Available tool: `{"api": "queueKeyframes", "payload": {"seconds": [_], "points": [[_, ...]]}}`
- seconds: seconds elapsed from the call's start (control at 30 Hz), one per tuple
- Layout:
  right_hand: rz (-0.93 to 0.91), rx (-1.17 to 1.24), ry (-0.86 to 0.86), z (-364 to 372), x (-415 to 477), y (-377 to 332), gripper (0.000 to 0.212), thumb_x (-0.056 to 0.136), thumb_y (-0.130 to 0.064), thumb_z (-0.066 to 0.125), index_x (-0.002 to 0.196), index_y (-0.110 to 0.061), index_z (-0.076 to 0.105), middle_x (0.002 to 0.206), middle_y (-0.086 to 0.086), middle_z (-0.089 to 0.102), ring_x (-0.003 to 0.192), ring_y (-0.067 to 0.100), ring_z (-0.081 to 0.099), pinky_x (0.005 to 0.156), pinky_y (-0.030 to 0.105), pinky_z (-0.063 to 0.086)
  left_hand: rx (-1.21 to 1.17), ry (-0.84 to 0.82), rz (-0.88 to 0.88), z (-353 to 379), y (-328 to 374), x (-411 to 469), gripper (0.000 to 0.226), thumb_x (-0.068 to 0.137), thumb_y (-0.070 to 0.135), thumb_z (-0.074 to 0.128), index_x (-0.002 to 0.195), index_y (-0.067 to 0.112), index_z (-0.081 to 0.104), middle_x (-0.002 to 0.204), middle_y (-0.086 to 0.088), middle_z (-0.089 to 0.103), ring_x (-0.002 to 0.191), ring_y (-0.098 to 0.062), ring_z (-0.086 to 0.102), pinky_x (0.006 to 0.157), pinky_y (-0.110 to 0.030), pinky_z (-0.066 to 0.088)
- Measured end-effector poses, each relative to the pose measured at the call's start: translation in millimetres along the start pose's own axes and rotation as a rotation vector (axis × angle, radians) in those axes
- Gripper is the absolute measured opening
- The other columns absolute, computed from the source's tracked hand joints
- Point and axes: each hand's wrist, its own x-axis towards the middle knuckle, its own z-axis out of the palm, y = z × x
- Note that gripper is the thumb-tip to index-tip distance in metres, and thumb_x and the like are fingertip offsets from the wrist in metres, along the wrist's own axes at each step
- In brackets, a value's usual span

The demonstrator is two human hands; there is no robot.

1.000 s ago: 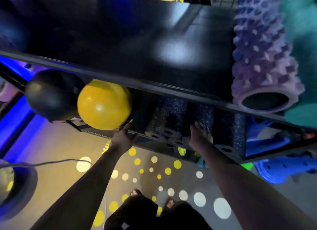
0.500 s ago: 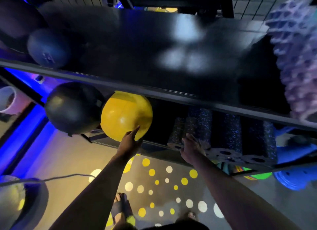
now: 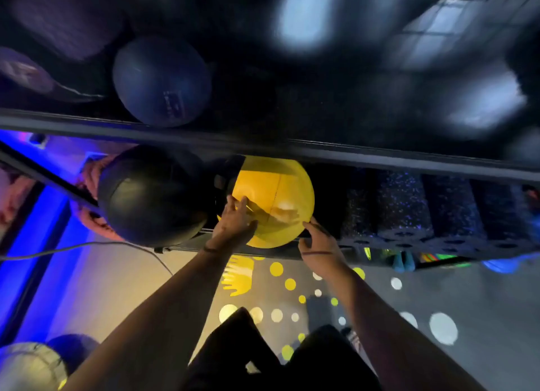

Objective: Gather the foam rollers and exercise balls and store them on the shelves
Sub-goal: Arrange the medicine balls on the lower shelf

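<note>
Nearest: the floor (image 3: 467, 288) with projected yellow and white dots, and a thin cable (image 3: 87, 244) trailing off left. Both arms reach up to the lower shelf (image 3: 181, 248). The left hand (image 3: 233, 224) lies flat on the lower-left face of the yellow ball (image 3: 280, 189), fingers spread, gripping nothing. The right hand (image 3: 318, 241) is open too, fingers straight at the ball's lower-right edge; whether it touches or sits just beside is unclear. It reads as a two-sided push to seat the ball back from the front rail so it can't roll off. The yellow ball sits on that shelf, wedged between a black ball (image 3: 149, 195) on the left and a row of speckled foam rollers (image 3: 409, 212) laid end-out on the right; the neighbours likely act as chocks. Further up, the upper shelf (image 3: 380, 157) carries a dark blue ball (image 3: 162, 81) near its front lip. The blue ball has a pale printed mark, too blurred to read. No other legible writing.
</note>
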Motion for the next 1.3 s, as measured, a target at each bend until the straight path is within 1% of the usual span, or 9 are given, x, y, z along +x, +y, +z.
{"api": "queueKeyframes", "payload": {"seconds": [0.13,0.27,0.4,0.67,0.8,0.87,0.97,1.13,1.3], "points": [[0.104,0.004,0.032,-6,-20,4,0.052,0.098,-0.023,0.054,0.149,-0.024,0.046,0.164,-0.006,0.029,0.145,0.019,0.039,0.112,0.029,0.035,0.074,-0.069,0.112,8,25,10,0.087,0.097,0.047,0.055,0.161,0.016,0.004,0.166,-0.020,-0.011,0.154,-0.040,-0.007,0.122,-0.055,0.021],[0.189,-0.043,0.079,-29,-16,19,0.051,0.098,-0.017,0.055,0.148,-0.015,0.047,0.162,0.003,0.035,0.146,0.021,0.039,0.114,0.028,0.032,0.270,-0.153,0.351,30,60,0,0.071,0.093,0.042,0.057,0.156,0.035,0.025,0.169,0.000,-0.006,0.156,-0.021,-0.007,0.121,-0.061,0.009],[0.174,-0.063,0.083,-45,0,16,0.052,0.098,-0.018,0.056,0.149,-0.016,0.046,0.163,0.002,0.032,0.144,0.023,0.042,0.114,0.029,0.037,0.375,-0.296,0.538,71,79,-16,0.059,0.099,0.030,0.053,0.155,0.030,0.034,0.169,0.012,0.004,0.155,-0.007,0.000,0.124,-0.055,0.005],[0.023,-0.121,-0.020,-51,73,-3,0.074,0.097,-0.044,0.060,0.157,-0.014,0.029,0.166,0.009,0.021,0.151,0.029,0.026,0.117,0.037,0.029,0.166,-0.320,0.479,68,55,-15,0.063,0.097,0.014,0.047,0.157,0.025,0.030,0.168,0.011,0.008,0.155,-0.008,0.001,0.125,-0.044,0.014],[0.007,-0.227,-0.025,-29,92,0,0.106,0.082,-0.069,0.064,0.160,-0.018,0.014,0.168,0.009,0.010,0.155,0.029,0.012,0.119,0.052,0.030,-0.164,-0.286,0.370,45,63,-8,0.055,0.095,0.001,0.044,0.147,0.018,0.051,0.158,-0.005,0.042,0.147,-0.020,0.037,0.114,-0.023,0.028],[0.001,-0.282,0.043,-22,93,7,0.100,0.084,-0.067,0.062,0.159,-0.019,0.018,0.168,0.009,0.014,0.154,0.029,0.016,0.112,0.056,0.038,-0.261,-0.119,0.261,30,62,-4,0.048,0.095,0.009,0.042,0.136,0.022,0.063,0.131,-0.010,0.067,0.121,-0.026,0.063,0.094,-0.029,0.047],[-0.002,-0.321,0.093,-20,86,17,0.091,0.089,-0.062,0.059,0.158,-0.014,0.022,0.166,0.014,0.018,0.152,0.032,0.019,0.108,0.057,0.043,-0.317,0.075,0.085,15,45,10,0.039,0.092,0.019,0.046,0.123,0.019,0.069,0.119,-0.009,0.073,0.111,-0.030,0.068,0.088,-0.037,0.052],[0.046,-0.289,0.170,-19,74,27,0.080,0.086,-0.061,0.060,0.134,-0.001,0.038,0.154,0.018,0.036,0.141,0.038,0.041,0.094,0.059,0.051,-0.343,0.038,-0.092,2,25,39,0.035,0.100,0.035,0.048,0.125,0.015,0.060,0.120,-0.014,0.069,0.110,-0.036,0.065,0.088,-0.041,0.053],[0.190,-0.320,0.175,-10,85,14,0.076,0.095,-0.065,0.043,0.137,-0.002,0.042,0.157,0.020,0.024,0.148,0.036,0.027,0.106,0.053,0.045,-0.367,0.019,-0.193,-1,6,71,0.050,0.094,0.035,0.054,0.137,0.011,0.047,0.126,-0.017,0.064,0.116,-0.039,0.061,0.088,-0.038,0.048]]}}
